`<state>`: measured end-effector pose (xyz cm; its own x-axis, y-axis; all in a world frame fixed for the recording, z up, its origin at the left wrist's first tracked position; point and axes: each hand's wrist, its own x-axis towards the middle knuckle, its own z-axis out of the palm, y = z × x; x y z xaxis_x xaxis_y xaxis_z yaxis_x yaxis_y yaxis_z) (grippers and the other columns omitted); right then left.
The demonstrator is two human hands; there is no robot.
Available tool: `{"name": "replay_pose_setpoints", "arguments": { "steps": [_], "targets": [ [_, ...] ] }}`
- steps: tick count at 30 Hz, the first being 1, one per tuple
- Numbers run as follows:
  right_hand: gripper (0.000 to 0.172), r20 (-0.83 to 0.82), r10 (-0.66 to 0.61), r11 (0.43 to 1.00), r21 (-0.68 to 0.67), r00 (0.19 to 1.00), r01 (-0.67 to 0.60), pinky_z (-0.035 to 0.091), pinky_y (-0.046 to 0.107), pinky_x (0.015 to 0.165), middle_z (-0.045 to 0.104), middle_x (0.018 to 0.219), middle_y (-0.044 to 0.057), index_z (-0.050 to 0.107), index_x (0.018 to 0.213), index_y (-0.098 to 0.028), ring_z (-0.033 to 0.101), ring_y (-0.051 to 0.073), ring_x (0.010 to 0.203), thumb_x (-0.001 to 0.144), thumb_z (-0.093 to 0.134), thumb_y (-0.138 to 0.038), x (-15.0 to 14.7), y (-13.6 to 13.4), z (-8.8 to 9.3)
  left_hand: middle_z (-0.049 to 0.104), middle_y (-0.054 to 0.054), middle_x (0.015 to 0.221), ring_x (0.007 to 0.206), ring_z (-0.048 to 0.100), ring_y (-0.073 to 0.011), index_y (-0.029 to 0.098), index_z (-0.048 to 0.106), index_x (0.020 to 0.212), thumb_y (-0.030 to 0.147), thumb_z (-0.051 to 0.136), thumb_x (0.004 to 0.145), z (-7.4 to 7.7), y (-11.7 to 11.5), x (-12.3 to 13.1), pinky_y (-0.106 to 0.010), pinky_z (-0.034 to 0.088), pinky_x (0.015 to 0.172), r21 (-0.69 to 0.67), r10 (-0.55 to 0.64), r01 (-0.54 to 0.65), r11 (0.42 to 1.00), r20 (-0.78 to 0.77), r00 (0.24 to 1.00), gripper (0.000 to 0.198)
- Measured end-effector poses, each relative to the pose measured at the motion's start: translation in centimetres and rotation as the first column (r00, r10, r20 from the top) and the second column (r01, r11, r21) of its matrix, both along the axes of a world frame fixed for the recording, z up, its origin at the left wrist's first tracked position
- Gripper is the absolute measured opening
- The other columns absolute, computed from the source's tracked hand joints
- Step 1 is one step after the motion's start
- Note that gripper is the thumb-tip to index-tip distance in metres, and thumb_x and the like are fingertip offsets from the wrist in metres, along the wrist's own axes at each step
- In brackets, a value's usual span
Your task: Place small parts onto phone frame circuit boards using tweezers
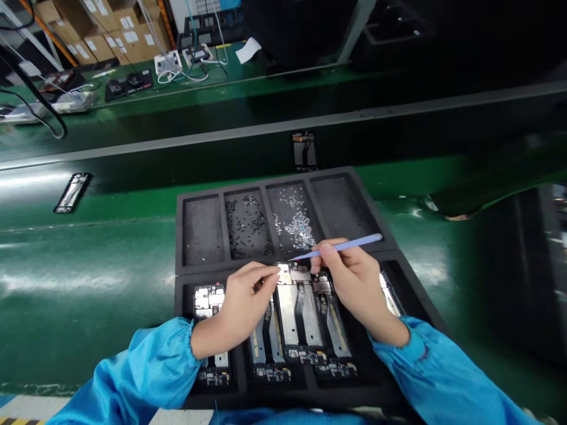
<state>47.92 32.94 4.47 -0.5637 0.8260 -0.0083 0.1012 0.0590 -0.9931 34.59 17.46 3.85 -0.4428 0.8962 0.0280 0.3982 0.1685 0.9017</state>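
My right hand (357, 280) holds a pair of light-blue tweezers (349, 245) between thumb and fingers. Their thin tip points left, at the top edge of an opened phone (287, 313) with bare metal and a dark flex cable. The thumb and forefinger of my left hand (243, 304) are closed at that phone's upper left corner. This phone lies over the divider of a black foam tray (181, 236), partly overlapping its neighbours. Other opened phones (270, 342) sit in the near compartments; one (212, 301) is partly covered by my left wrist.
Far compartments hold small black pieces (248, 221) and small silvery pieces (299, 227). Beyond the tray, one opened phone (304, 150) lies on the dark strip and another (73, 192) at left. Cables, devices (168, 62) and cardboard boxes (119, 29) stand at the back.
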Motion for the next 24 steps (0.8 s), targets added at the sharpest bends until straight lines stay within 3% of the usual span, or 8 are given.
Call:
{"name": "replay_pose_setpoints", "arguments": {
  "steps": [2,5,9,17,24],
  "targets": [
    [0.046,0.022,0.055,0.998,0.022,0.998,-0.055,0.052,0.031,0.058,0.064,0.064,0.001,0.068,0.083,-0.022,0.062,0.017,0.058,0.09,0.068,-0.067,-0.5,1.0,-0.7,0.067,-0.01,0.094,0.086,0.063,-0.0213,0.017,0.075,0.108,0.036,0.053,0.104,-0.1,-0.4,0.4,-0.035,0.055,0.081,-0.002,-0.062,0.063,0.998,-0.201,0.978,0.03],
    [0.049,0.065,0.11,0.993,0.046,0.992,-0.113,0.05,0.03,0.055,0.063,0.062,0.0,0.069,0.084,-0.021,0.059,0.016,0.056,0.091,0.065,-0.07,-1.0,1.8,-1.6,0.062,-0.012,0.094,0.09,0.057,-0.0265,0.014,0.071,0.12,0.035,0.056,0.1,-0.3,-0.7,0.8,-0.043,0.052,0.082,-0.049,-0.159,0.154,0.987,-0.449,0.879,0.032],
    [0.049,0.116,0.145,0.984,0.086,0.983,-0.155,0.049,0.03,0.055,0.064,0.065,0.001,0.068,0.085,-0.021,0.059,0.016,0.056,0.094,0.061,-0.068,-1.0,1.9,-2.1,0.056,-0.014,0.097,0.087,0.049,-0.0288,0.011,0.064,0.13,0.037,0.057,0.098,-0.4,-0.7,0.9,-0.044,0.049,0.075,-0.128,-0.185,0.134,0.983,-0.64,0.746,0.042],
    [0.039,0.196,0.208,0.955,0.171,0.958,-0.242,0.048,0.031,0.058,0.068,0.07,0.003,0.072,0.085,-0.023,0.061,0.019,0.061,0.098,0.06,-0.058,-0.5,2.3,-2.4,0.053,-0.012,0.098,0.086,0.047,-0.0281,0.015,0.062,0.133,0.045,0.06,0.095,-0.1,-0.5,0.8,-0.039,0.043,0.07,-0.202,-0.202,0.072,0.977,-0.756,0.623,0.048],
    [0.037,0.165,0.182,0.956,0.201,0.969,-0.214,0.052,0.036,0.066,0.07,0.071,0.003,0.073,0.083,-0.025,0.063,0.021,0.063,0.091,0.066,-0.061,-0.8,2.0,-1.6,0.052,-0.012,0.098,0.088,0.048,-0.0295,0.02,0.059,0.141,0.053,0.064,0.091,0.3,-0.4,0.8,-0.038,0.041,0.069,-0.284,-0.24,0.005,0.959,-0.804,0.544,0.06]
  ]
}}
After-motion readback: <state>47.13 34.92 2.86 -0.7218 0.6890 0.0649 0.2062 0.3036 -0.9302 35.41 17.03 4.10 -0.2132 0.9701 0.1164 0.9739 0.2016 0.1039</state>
